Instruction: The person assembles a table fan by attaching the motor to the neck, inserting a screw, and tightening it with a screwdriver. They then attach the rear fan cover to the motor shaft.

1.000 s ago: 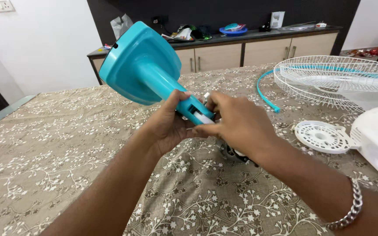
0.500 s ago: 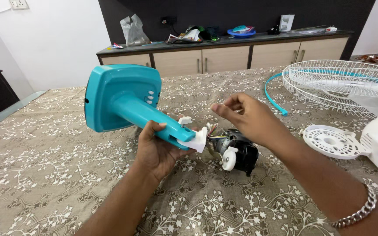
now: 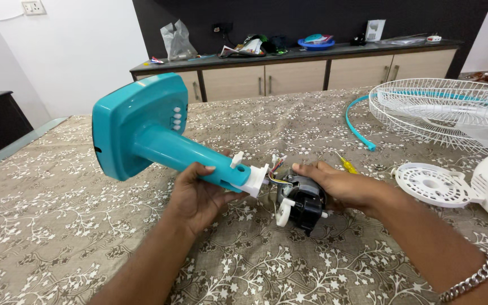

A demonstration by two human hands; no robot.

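Holding a teal fan stand (image 3: 159,141) by its neck, the left hand (image 3: 199,197) sits at the middle of the frame, fingers wrapped tight around the tube, the square base lifted toward the upper left. Just right of centre, the right hand (image 3: 340,186) rests on a small black motor (image 3: 301,202) lying on the patterned tablecloth (image 3: 57,226), fingers closed over its far side. Coloured wires (image 3: 277,169) run between stand and motor. A white fan grille (image 3: 441,110) lies at the upper right, a round white plate (image 3: 433,184) below it.

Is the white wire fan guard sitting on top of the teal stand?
No, the white wire fan guard lies on the patterned tablecloth, apart from the teal plastic fan stand.
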